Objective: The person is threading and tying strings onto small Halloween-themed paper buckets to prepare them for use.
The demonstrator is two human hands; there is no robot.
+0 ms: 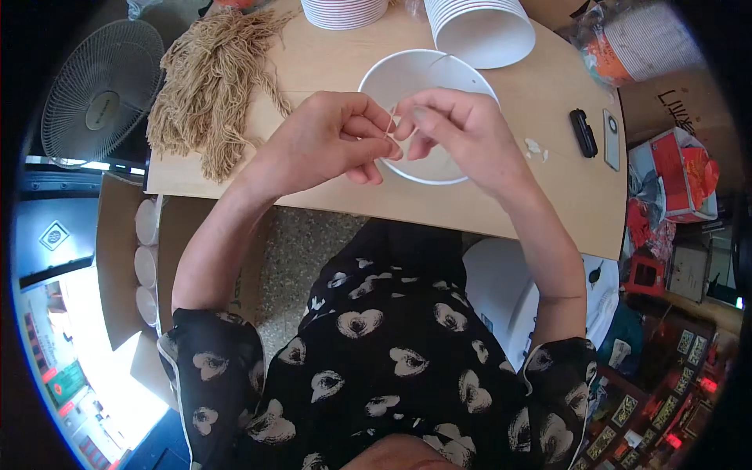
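One thin tan fibre string (390,122), pinched by left hand (317,141) and right hand (462,129) over a round white bucket (399,74), was seemingly being knotted, which called next for an even pull.

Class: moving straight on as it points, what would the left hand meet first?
Most likely the right hand, facing the left hand close by, though depth between them is unclear.
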